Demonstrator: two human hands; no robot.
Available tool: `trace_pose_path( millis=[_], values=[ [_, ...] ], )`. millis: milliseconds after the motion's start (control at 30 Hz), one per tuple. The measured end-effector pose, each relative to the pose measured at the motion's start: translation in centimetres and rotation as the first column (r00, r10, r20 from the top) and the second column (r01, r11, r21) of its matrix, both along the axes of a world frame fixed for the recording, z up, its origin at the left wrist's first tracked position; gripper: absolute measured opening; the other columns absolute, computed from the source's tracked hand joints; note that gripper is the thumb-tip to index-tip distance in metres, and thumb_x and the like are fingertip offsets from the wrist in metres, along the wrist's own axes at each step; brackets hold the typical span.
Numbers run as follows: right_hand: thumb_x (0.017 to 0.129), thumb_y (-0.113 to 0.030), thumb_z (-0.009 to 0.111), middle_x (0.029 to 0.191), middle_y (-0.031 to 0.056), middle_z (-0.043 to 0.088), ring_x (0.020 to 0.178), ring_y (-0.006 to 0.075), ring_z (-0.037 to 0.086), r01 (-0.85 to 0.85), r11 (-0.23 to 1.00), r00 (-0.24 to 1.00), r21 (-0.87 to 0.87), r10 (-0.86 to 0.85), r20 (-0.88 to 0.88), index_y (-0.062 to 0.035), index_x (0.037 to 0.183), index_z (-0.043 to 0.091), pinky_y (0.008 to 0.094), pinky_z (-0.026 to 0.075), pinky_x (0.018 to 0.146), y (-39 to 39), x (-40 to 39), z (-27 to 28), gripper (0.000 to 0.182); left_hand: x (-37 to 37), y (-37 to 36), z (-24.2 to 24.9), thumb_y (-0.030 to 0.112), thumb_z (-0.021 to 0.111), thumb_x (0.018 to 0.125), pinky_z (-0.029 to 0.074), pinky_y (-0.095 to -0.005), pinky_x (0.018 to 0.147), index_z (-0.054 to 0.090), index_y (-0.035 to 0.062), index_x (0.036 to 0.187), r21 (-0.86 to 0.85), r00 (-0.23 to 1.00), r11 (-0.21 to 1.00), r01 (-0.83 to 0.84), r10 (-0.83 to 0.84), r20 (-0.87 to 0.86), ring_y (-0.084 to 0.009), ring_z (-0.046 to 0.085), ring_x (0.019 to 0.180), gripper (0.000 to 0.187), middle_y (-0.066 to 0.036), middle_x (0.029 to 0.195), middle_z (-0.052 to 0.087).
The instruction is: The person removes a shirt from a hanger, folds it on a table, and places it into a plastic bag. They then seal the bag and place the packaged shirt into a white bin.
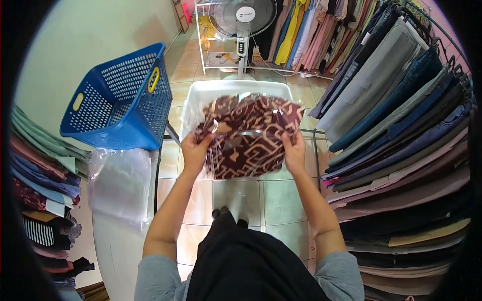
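Between my two hands is a folded maroon garment with a tan line pattern in a clear plastic bag (246, 150). My left hand (197, 149) grips its left edge, thumb on top. On the opposite edge my right hand (294, 150) is closed in the same way. The bagged garment is held up in front of me, over the near part of a white plastic tub (201, 90), and hides much of it. Glare on the plastic and slight blur soften the pattern.
A blue perforated basket (145, 115) stands at the left, beside a stack of clear plastic bags (120, 185) on a table (115, 246). Hanging trousers (391, 150) line the right side. A standing fan (243, 30) is ahead; folded clothes (42, 175) lie far left.
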State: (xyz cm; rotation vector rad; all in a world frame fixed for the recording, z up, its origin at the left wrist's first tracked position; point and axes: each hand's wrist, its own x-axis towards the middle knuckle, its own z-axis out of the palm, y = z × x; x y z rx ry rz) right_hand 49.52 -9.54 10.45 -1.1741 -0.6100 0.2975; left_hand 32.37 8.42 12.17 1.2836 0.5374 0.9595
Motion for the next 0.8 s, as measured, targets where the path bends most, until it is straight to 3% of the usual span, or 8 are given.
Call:
trace_pose_path(
  millis=[133, 333, 467, 533, 600, 667, 733, 800],
  values=[
    [0.086, -0.012, 0.057, 0.102, 0.0031, 0.057, 0.091, 0.0085, 0.052, 0.064, 0.996, 0.993, 0.069, -0.071, 0.098, 0.0015, 0.114, 0.049, 0.0223, 0.041, 0.081, 2.6, 5.5, 0.8, 0.032, 6.5, 3.8, -0.2, 0.003, 0.066, 0.077, 0.045, -0.0199, 0.062, 0.062, 0.0008, 0.087, 0.087, 0.997, 0.994, 0.071, -0.074, 0.032, -0.0064, 0.057, 0.068, 0.012, -0.002, 0.077, 0.064],
    [0.086, -0.009, 0.056, 0.103, 0.003, 0.057, 0.091, 0.0084, 0.052, 0.087, 0.994, 0.994, 0.071, -0.092, 0.063, 0.002, 0.115, 0.049, 0.0219, 0.04, 0.082, 6.5, 11.9, -1.8, 0.031, 14.0, 7.5, -2.4, 0.002, 0.064, 0.079, 0.047, -0.0214, 0.068, 0.062, 0.0009, 0.092, -0.018, 0.974, 0.982, 0.189, -0.185, 0.131, -0.0067, 0.058, 0.073, 0.013, -0.002, 0.084, 0.065],
    [0.087, -0.012, 0.057, 0.107, 0.0054, 0.058, 0.096, 0.0101, 0.051, 0.152, 0.982, 0.988, -0.113, -0.15, 0.023, 0.003, 0.116, 0.049, 0.0236, 0.039, 0.085, 8.5, 15.8, -6.8, 0.034, 18.4, 10.3, -8.9, 0.004, 0.065, 0.078, 0.048, -0.0225, 0.066, 0.059, 0.001, 0.092, -0.082, 0.985, 0.985, 0.151, -0.157, -0.071, -0.0097, 0.058, 0.072, 0.015, -0.004, 0.084, 0.064],
    [0.086, -0.012, 0.056, 0.105, 0.0063, 0.059, 0.095, 0.0102, 0.052, 0.159, 0.955, 0.987, -0.25, -0.158, 0.024, 0.003, 0.114, 0.051, 0.0238, 0.039, 0.085, 9.1, 17.5, -10.0, 0.032, 20.1, 10.8, -12.5, 0.004, 0.064, 0.079, 0.047, -0.0219, 0.066, 0.059, 0.001, 0.096, -0.133, 0.983, 0.978, 0.159, -0.17, -0.076, -0.0096, 0.057, 0.076, 0.019, -0.003, 0.086, 0.062],
    [0.086, -0.011, 0.056, 0.103, 0.0063, 0.059, 0.094, 0.0097, 0.052, 0.166, 0.931, 0.983, -0.324, -0.182, -0.017, 0.0027, 0.111, 0.053, 0.0234, 0.04, 0.084, 9.9, 18.3, -13.4, 0.029, 21.5, 11.6, -17.6, 0.006, 0.065, 0.078, 0.047, -0.0221, 0.066, 0.059, 0.0021, 0.097, -0.286, 0.975, 0.943, 0.168, -0.201, -0.09, -0.0094, 0.057, 0.076, 0.02, -0.003, 0.088, 0.062],
    [0.085, -0.01, 0.057, 0.098, 0.0052, 0.06, 0.088, 0.0097, 0.054, 0.179, 0.926, 0.978, -0.334, -0.204, -0.042, 0.0025, 0.109, 0.054, 0.0235, 0.042, 0.08, 10.2, 19.5, -17.5, 0.027, 22.6, 11.7, -21.6, 0.01, 0.068, 0.076, 0.045, -0.0229, 0.067, 0.061, 0.0014, 0.093, -0.263, 0.964, 0.961, 0.085, -0.146, -0.221, -0.0084, 0.056, 0.072, 0.021, -0.002, 0.084, 0.063],
    [0.086, -0.014, 0.057, 0.094, 0.0051, 0.06, 0.084, 0.0104, 0.054, 0.078, 0.894, 0.948, -0.441, -0.204, -0.245, 0.0015, 0.108, 0.053, 0.0239, 0.043, 0.075, 10.3, 20.4, -21.3, 0.028, 23.0, 11.7, -25.0, 0.01, 0.069, 0.075, 0.045, -0.0233, 0.066, 0.06, 0.0013, 0.091, -0.358, 0.916, 0.932, 0.061, -0.195, -0.35, -0.0088, 0.055, 0.072, 0.02, -0.002, 0.083, 0.062],
    [0.085, -0.014, 0.058, 0.092, 0.0048, 0.06, 0.081, 0.0101, 0.054, 0.04, 0.833, 0.93, -0.552, -0.233, -0.284, 0.0012, 0.108, 0.053, 0.0243, 0.044, 0.073, 9.8, 21.0, -24.5, 0.027, 23.4, 11.1, -27.5, 0.009, 0.069, 0.075, 0.045, -0.0236, 0.065, 0.06, 0.0016, 0.091, -0.511, 0.918, 0.858, 0.052, -0.242, -0.313, -0.0085, 0.055, 0.071, 0.02, -0.002, 0.082, 0.061]
  ],
)
